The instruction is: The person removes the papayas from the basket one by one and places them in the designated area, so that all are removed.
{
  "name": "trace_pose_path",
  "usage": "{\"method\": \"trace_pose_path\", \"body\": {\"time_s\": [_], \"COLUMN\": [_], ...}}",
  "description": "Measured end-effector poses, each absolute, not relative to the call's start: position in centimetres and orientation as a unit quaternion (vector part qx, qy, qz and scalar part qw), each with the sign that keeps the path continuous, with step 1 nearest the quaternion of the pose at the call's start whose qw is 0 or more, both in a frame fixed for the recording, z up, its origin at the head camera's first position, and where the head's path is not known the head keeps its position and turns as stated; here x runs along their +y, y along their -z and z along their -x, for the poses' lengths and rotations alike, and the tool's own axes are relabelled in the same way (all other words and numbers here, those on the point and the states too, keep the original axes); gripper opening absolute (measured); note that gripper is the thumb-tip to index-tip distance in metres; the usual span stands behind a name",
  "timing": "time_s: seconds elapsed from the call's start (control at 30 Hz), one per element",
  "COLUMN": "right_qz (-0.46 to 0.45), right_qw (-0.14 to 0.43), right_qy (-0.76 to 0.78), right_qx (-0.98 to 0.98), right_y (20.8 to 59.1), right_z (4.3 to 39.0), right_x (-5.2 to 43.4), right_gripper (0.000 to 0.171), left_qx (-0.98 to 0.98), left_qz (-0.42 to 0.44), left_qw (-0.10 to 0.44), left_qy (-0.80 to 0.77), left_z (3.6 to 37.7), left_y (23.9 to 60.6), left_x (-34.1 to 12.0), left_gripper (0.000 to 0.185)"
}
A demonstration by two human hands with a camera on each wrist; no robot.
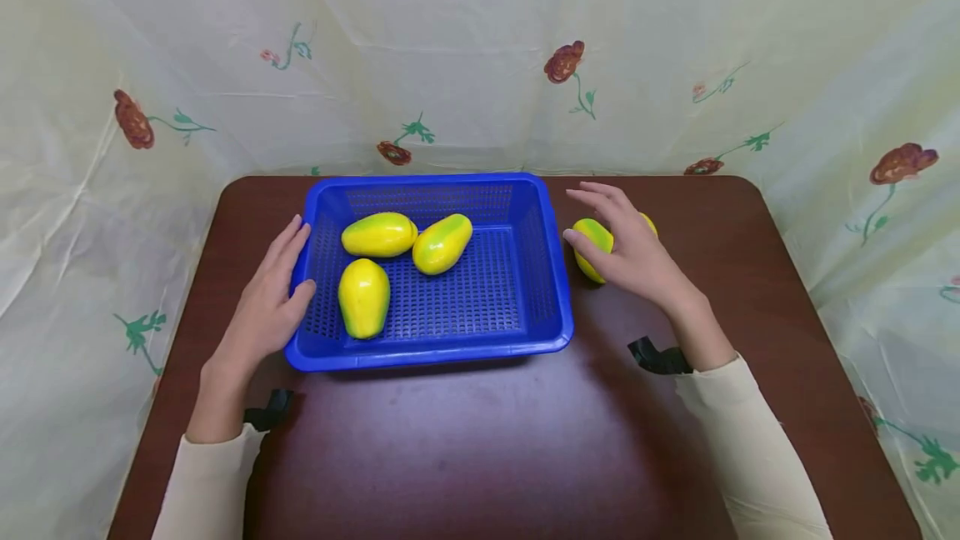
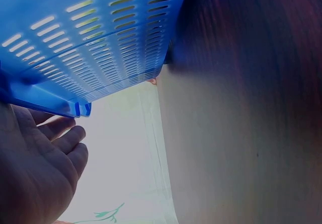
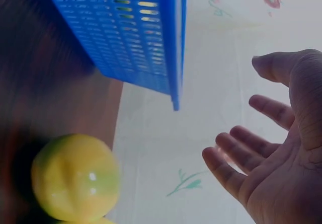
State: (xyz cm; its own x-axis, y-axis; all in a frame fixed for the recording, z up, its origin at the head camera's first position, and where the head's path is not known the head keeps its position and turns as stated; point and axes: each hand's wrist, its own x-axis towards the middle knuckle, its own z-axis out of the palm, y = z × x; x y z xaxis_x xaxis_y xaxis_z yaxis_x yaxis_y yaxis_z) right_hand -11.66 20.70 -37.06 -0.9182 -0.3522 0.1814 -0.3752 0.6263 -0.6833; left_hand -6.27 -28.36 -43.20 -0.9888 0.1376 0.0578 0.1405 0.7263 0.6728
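Resting along the left side of the blue basket (image 1: 431,359), the left hand (image 1: 264,307) has its fingers extended at the rim and its thumb reaching to the basket's edge, a placement that probably serves to steady it; how much pressure it puts there, I cannot tell. The right hand (image 1: 626,252) is well apart from the left, across the basket, its fingers spread and relaxed, with nothing in its grasp. It hovers over the yellow-green fruit (image 1: 591,250) just beside the basket's right wall, and that spread, with the thumb parted from the fingers, would leave room around something of the fruit's bulk. The right wrist view shows the hand clear of this fruit. A second loose fruit (image 1: 649,225) is mostly hidden behind the hand, so its exact lie is uncertain. Inside the basket, an upper-left fruit (image 1: 380,235) lies on its side touching a middle fruit (image 1: 442,244), while a nearer fruit (image 1: 364,298) sits apart from both. The basket's raised walls likely stop these three rolling off the dark table (image 1: 450,457), whereas the two outside have no such barrier around them.
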Motion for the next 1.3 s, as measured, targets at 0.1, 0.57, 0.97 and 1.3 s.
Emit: {"method": "trace_pose_path", "body": {"time_s": [0.1,0.57,0.97,1.3], "right_qz": [-0.210,-0.277,-0.290,-0.301], "right_qw": [0.003,-0.040,-0.080,-0.105], "right_qy": [-0.366,-0.300,-0.280,-0.270], "right_qx": [-0.907,-0.912,-0.912,-0.909], "right_y": [36.6,35.4,35.3,35.1], "right_z": [11.7,12.9,13.0,13.2], "right_x": [20.0,16.7,14.4,13.0], "right_gripper": [0.058,0.057,0.056,0.055], "left_qx": [-0.929,-0.929,-0.930,-0.933], "left_qz": [0.074,0.079,0.073,0.069], "left_qw": [-0.007,0.003,-0.002,-0.004], "left_qy": [0.362,0.362,0.359,0.352], "left_z": [6.2,6.2,6.3,6.2], "left_y": [43.2,43.2,43.1,43.2], "left_x": [-28.4,-28.3,-28.4,-28.3], "left_gripper": [0.076,0.076,0.076,0.078]}}
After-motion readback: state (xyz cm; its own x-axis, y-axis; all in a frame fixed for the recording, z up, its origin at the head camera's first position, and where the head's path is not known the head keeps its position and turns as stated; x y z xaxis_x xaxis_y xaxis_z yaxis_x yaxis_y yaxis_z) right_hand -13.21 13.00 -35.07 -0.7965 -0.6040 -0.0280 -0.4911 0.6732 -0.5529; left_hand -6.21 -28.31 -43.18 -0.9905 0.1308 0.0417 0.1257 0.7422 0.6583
